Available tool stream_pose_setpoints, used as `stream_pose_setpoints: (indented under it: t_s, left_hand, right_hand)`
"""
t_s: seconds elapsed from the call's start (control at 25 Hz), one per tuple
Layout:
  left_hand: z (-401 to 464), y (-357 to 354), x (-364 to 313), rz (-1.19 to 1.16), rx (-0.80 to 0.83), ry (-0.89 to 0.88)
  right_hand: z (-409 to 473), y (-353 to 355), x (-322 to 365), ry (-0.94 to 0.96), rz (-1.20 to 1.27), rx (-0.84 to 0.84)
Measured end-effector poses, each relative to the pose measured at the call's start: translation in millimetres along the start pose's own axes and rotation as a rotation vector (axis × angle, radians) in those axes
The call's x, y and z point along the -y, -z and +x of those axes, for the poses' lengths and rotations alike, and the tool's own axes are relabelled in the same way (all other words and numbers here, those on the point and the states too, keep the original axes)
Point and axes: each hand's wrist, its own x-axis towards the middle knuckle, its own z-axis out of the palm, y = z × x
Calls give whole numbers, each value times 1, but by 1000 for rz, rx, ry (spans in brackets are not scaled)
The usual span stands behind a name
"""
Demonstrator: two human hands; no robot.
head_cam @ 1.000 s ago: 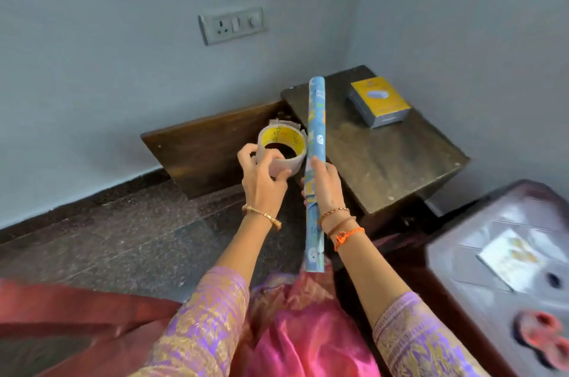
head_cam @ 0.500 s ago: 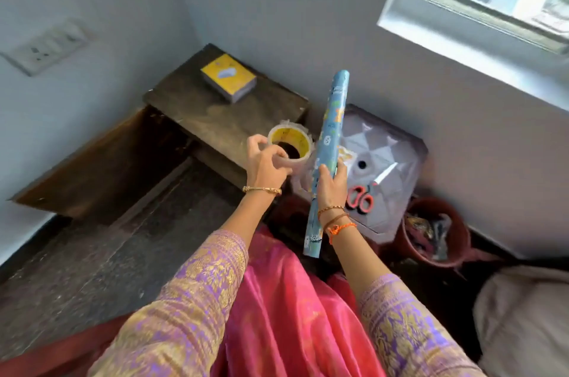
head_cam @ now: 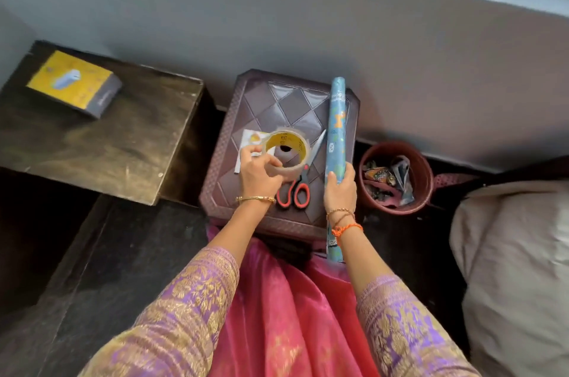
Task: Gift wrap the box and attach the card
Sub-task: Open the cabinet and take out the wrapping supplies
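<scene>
Head view, the only one. My left hand (head_cam: 260,172) grips the tape (head_cam: 288,151), fingers and thumb curled round its near rim, holding it just over the stool (head_cam: 261,93) — I judge I'm setting it down there to free the hand. My right hand (head_cam: 340,189) is wrapped round the paper roll (head_cam: 336,130) at its lower half, roll pointing toward 12 o'clock, far end over the stool's right edge, near end past my wrist toward my lap. Held lengthwise so it doesn't unroll, I'd say.

Scissors (head_cam: 300,179) lie on the stool between my hands, blades toward 1 o'clock, handles by my left wrist. Card (head_cam: 251,142) lies flat under the tape, at 9 o'clock of it, partly hidden.

Box (head_cam: 74,82) — yellow top — sits on the dark table (head_cam: 123,142), at 10 o'clock from the stool, well apart from both hands, unwrapped. Bin (head_cam: 397,176) at 3 o'clock of the roll, scraps inside.

Wrapping not yet begun; supplies being gathered near the box, I judge.
</scene>
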Motion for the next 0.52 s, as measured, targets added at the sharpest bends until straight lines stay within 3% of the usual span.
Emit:
stream_pose_setpoints:
  t_s: [0.28, 0.52]
  left_hand:
    - [64, -34, -13, 23, 2, -105]
    - [77, -37, -16, 129, 123, -8]
  right_hand:
    - [15, -16, -6, -25, -25, -64]
    - [7, -23, -7, -47, -178, -63]
